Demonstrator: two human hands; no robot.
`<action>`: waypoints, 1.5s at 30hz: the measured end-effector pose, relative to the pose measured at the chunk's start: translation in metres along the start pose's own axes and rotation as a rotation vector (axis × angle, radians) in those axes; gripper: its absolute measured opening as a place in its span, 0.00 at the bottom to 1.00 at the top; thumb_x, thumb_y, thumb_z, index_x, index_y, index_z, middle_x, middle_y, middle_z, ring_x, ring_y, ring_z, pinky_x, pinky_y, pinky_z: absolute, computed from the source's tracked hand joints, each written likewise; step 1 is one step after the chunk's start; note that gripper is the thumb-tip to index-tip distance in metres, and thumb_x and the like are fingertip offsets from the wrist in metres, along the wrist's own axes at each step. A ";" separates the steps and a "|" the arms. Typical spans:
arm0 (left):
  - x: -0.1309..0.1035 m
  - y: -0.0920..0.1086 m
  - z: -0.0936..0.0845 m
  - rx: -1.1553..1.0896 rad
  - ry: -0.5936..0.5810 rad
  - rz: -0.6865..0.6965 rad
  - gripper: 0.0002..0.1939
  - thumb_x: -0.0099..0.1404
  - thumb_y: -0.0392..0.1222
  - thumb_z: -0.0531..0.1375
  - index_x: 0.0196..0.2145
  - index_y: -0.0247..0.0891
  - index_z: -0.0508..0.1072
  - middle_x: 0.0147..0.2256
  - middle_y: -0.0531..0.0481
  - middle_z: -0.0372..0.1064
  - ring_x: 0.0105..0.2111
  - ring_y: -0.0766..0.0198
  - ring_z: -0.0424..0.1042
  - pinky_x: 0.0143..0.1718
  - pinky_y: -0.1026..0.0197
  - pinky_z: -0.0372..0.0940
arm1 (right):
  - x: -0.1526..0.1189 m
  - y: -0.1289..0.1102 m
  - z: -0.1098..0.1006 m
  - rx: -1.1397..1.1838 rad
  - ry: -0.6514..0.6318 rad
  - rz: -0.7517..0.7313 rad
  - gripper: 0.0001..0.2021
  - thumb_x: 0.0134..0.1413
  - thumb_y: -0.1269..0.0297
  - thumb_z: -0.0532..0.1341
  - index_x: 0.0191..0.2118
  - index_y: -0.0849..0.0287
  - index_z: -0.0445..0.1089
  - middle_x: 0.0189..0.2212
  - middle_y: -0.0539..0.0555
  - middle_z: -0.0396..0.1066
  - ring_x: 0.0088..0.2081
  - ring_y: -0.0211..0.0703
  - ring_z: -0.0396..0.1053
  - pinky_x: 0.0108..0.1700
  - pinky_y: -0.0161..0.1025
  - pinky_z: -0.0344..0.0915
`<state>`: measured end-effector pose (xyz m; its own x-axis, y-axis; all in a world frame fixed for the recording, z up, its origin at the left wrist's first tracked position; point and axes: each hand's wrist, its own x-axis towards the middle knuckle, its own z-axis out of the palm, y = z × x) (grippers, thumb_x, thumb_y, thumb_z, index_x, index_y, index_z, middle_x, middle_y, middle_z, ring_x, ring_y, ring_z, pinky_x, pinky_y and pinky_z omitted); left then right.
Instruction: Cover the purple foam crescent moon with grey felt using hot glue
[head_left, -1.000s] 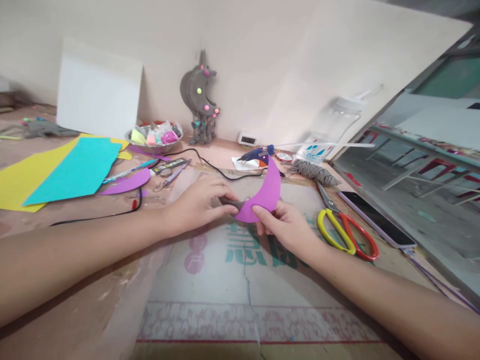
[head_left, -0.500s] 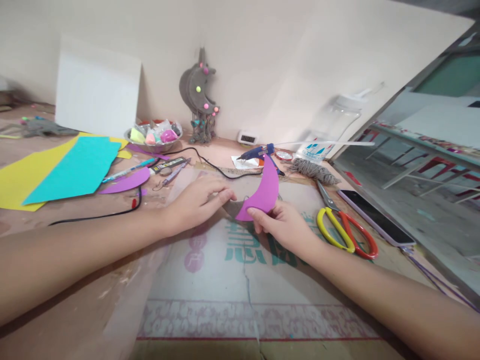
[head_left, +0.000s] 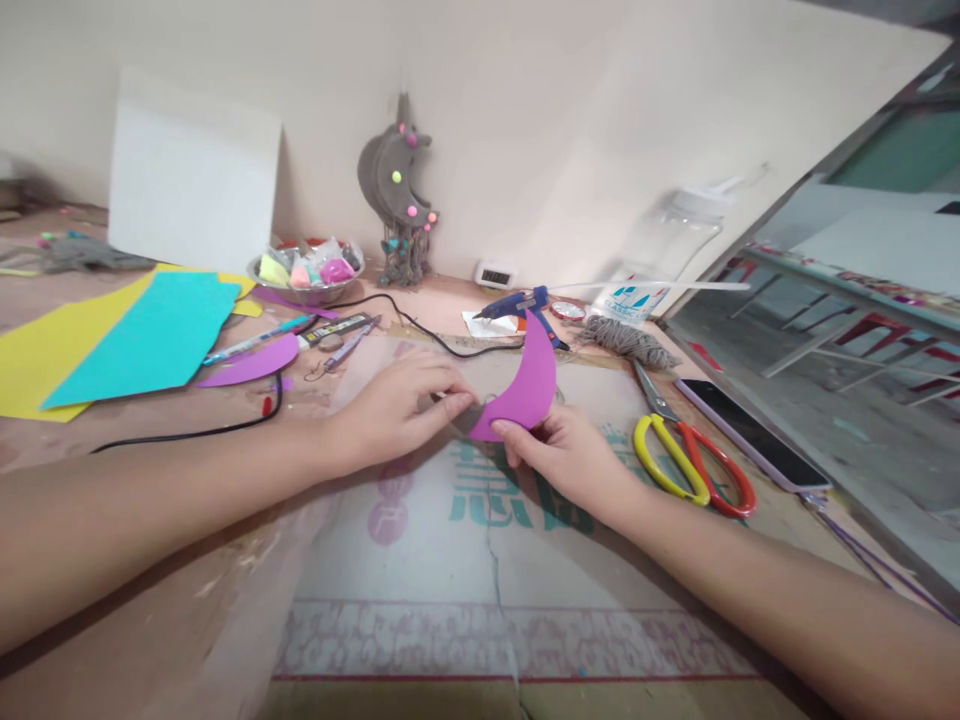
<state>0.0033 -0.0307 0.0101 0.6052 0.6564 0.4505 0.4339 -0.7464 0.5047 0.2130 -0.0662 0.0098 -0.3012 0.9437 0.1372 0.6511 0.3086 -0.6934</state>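
Note:
A purple crescent cutout (head_left: 529,385), seemingly craft foam or thick paper, stands up over the middle of the work mat. My right hand (head_left: 566,445) pinches its lower part, thumb in front and fingers behind. The crescent's lower left end is grey, as if covered with grey yarn; the detail is too small to make out. At that grey end my left hand (head_left: 409,405) is closed, thumb and forefinger pinched together. Behind the crescent's upper tip lies a blue glue gun (head_left: 517,303) with a long white glue stick.
Scissors (head_left: 690,465), a phone (head_left: 754,435) and grey yarn (head_left: 630,342) lie at right, near a clear bottle (head_left: 664,255). Coloured sheets (head_left: 150,345), a purple offcut (head_left: 255,362) and a bowl (head_left: 307,294) are at left. A grey moon ornament (head_left: 390,180) is against the wall.
My left hand has shifted slightly right along the grey end, its thumb now nearer the purple part. The right hand and crescent have barely moved.

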 end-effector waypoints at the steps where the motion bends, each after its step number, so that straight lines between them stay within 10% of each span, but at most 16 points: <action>1: 0.000 0.000 0.000 -0.024 0.034 -0.035 0.13 0.67 0.44 0.49 0.40 0.38 0.71 0.40 0.48 0.71 0.43 0.62 0.67 0.48 0.58 0.59 | -0.001 0.001 0.000 -0.043 0.055 -0.037 0.15 0.56 0.57 0.56 0.23 0.59 0.66 0.18 0.50 0.68 0.20 0.36 0.64 0.26 0.34 0.60; 6: 0.004 -0.002 0.001 -0.169 0.049 -0.315 0.19 0.64 0.54 0.51 0.37 0.35 0.69 0.33 0.48 0.70 0.34 0.62 0.68 0.35 0.61 0.63 | -0.007 0.013 -0.008 -0.327 0.289 -0.368 0.07 0.55 0.65 0.57 0.40 0.57 0.67 0.31 0.53 0.73 0.30 0.40 0.69 0.33 0.36 0.63; 10: 0.007 -0.005 0.003 -0.379 -0.209 -0.298 0.19 0.64 0.53 0.51 0.28 0.35 0.70 0.27 0.51 0.69 0.28 0.66 0.66 0.29 0.64 0.60 | -0.006 0.018 -0.014 -0.524 0.241 -0.627 0.06 0.53 0.72 0.54 0.37 0.58 0.66 0.29 0.53 0.71 0.28 0.40 0.64 0.31 0.37 0.59; 17: 0.006 -0.006 0.006 -0.641 -0.187 -0.412 0.18 0.63 0.52 0.53 0.26 0.35 0.68 0.23 0.54 0.64 0.21 0.71 0.61 0.23 0.67 0.57 | -0.003 0.011 -0.010 -0.671 0.141 -0.789 0.07 0.58 0.73 0.51 0.37 0.60 0.65 0.27 0.53 0.68 0.31 0.41 0.62 0.33 0.38 0.57; 25: 0.004 -0.006 0.007 -0.523 -0.111 -0.448 0.18 0.62 0.54 0.54 0.25 0.35 0.66 0.19 0.56 0.59 0.17 0.73 0.57 0.17 0.67 0.51 | -0.003 0.014 -0.006 -0.174 0.283 -0.434 0.12 0.57 0.68 0.54 0.48 0.58 0.58 0.39 0.57 0.66 0.33 0.39 0.64 0.36 0.39 0.65; 31: 0.005 -0.003 0.002 -0.460 -0.045 -0.435 0.18 0.62 0.53 0.54 0.23 0.36 0.65 0.18 0.56 0.59 0.17 0.72 0.59 0.17 0.67 0.53 | 0.005 0.011 -0.005 -0.023 0.058 -0.158 0.15 0.57 0.61 0.57 0.49 0.57 0.66 0.31 0.51 0.72 0.30 0.38 0.68 0.35 0.37 0.65; 39: 0.006 -0.011 0.003 -0.523 0.050 -0.557 0.19 0.61 0.55 0.55 0.22 0.37 0.61 0.16 0.57 0.56 0.14 0.73 0.56 0.15 0.67 0.51 | -0.001 -0.005 -0.025 -0.161 -0.034 -0.333 0.10 0.58 0.60 0.56 0.35 0.56 0.73 0.31 0.52 0.75 0.32 0.39 0.70 0.36 0.36 0.64; 45: 0.007 -0.009 0.003 -0.625 0.032 -0.603 0.16 0.59 0.53 0.58 0.27 0.37 0.63 0.20 0.58 0.58 0.15 0.75 0.56 0.15 0.68 0.51 | 0.035 0.031 -0.068 -0.276 0.289 -0.118 0.12 0.54 0.58 0.58 0.42 0.58 0.69 0.40 0.56 0.73 0.36 0.44 0.70 0.41 0.43 0.66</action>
<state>0.0054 -0.0199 0.0066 0.3670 0.9302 -0.0082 0.2223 -0.0792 0.9717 0.2694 -0.0158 0.0411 -0.2025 0.8826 0.4243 0.7981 0.3998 -0.4507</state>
